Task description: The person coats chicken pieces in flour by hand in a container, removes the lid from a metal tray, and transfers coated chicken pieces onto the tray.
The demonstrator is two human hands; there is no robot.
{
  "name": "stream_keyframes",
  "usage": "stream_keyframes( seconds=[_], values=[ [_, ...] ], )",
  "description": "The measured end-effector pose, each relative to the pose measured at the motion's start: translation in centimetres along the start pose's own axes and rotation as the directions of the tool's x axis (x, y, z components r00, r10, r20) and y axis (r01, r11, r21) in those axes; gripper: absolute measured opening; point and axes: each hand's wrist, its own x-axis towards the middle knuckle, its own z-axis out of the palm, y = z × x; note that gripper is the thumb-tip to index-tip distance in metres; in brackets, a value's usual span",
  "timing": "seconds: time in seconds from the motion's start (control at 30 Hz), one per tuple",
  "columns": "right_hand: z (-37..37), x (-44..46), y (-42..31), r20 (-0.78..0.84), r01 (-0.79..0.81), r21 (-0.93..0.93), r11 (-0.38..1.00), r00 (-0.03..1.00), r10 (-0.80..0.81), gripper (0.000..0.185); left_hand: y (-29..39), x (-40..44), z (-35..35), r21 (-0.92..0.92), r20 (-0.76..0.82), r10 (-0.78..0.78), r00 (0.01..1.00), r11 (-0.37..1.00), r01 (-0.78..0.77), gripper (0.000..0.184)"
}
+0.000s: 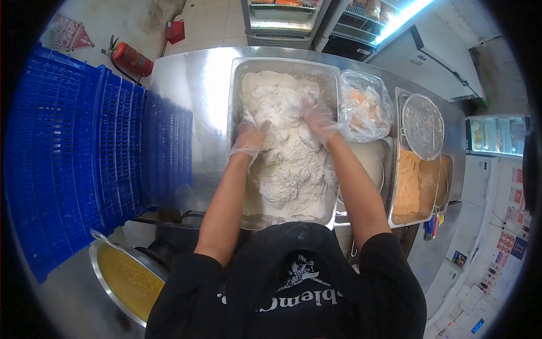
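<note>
A deep metal tray point(232, 85) stands on the steel table, with a heap of white flour point(293, 175) in it. The flour is lumpy toward my body and looser at the far end. My left hand point(250, 137), in a clear plastic glove, is in the flour at the tray's left side; its thumb stands apart and the other fingers are partly covered. Opposite it, my right hand point(320, 121), gloved too, touches the flour near the right wall. Motion smears its fingertips. Whether anything lies under the flour is hidden.
Right of the tray are a plastic bag of food point(364, 107), a round sieve point(422, 127) and a tray of orange powder point(406, 186). Blue crates point(68, 152) stand at left. A bowl of yellow liquid point(127, 277) is low at left. A fire extinguisher point(131, 60) stands beyond.
</note>
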Motion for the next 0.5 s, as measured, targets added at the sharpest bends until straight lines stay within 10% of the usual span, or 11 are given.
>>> stream_keyframes(
  seconds=[0.03, 0.17, 0.27, 0.47, 0.5],
  values=[
    [0.8, -0.1, 0.7, 0.004, -0.012, -0.203, 0.979, 1.0, 0.013, 0.093, -0.3, 0.1, 0.1, 0.34, 0.033, -0.024, 0.999, 0.94, 0.012, 0.087],
    [3.9, -2.7, 4.1, -0.015, 0.078, -0.592, 0.802, 0.994, -0.108, 0.099, -0.7, -4.0, 0.9, 0.328, 0.187, -0.139, 0.972, 0.942, 0.072, 0.097],
    [3.8, -4.4, 4.5, 0.106, 0.096, -0.506, 0.857, 0.993, -0.049, 0.095, -2.3, -6.0, 3.0, 0.216, 0.16, -0.078, 0.984, 0.976, 0.042, 0.105],
    [6.6, -2.6, 11.7, 0.362, -0.178, 0.25, 0.952, 0.929, 0.078, 0.099, -4.9, -5.5, 5.6, -0.022, 0.274, -0.199, 0.941, 0.977, 0.213, 0.099],
    [6.1, -2.8, 11.2, 0.364, -0.179, 0.247, 0.952, 0.928, 0.08, 0.099, 0.5, -9.1, 3.2, -0.436, 0.303, -0.04, 0.952, 0.883, 0.176, 0.078]
  ],
)
